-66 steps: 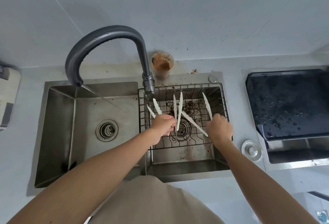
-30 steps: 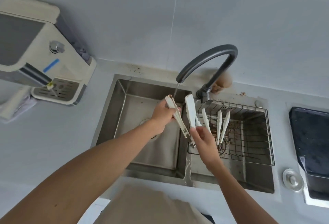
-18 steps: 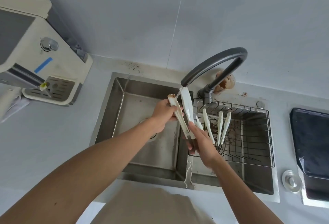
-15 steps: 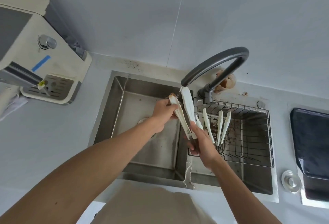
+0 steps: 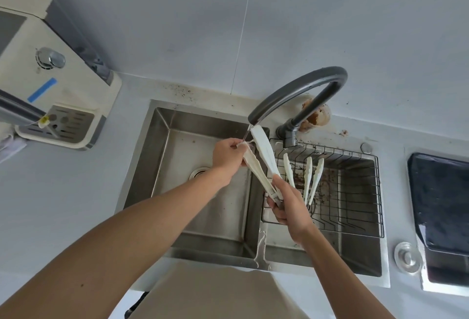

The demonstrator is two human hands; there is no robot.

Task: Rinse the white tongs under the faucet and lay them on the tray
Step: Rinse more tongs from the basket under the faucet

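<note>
the left hand pinches the tip of one arm of the white tongs over the left sink basin, right under the dark faucet spout. the tongs run diagonally, tips up-left at the spout, hinge down-right in the right hand's curled fingers. more white tongs stand in the wire basket, and the dark tray sits far right.

Both hands curled, apparently gripping.

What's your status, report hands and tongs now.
Right hand grips white plastic tongs at hinge; left hand pinches one tip. Under grey curved faucet. Nothing blocking.
</note>
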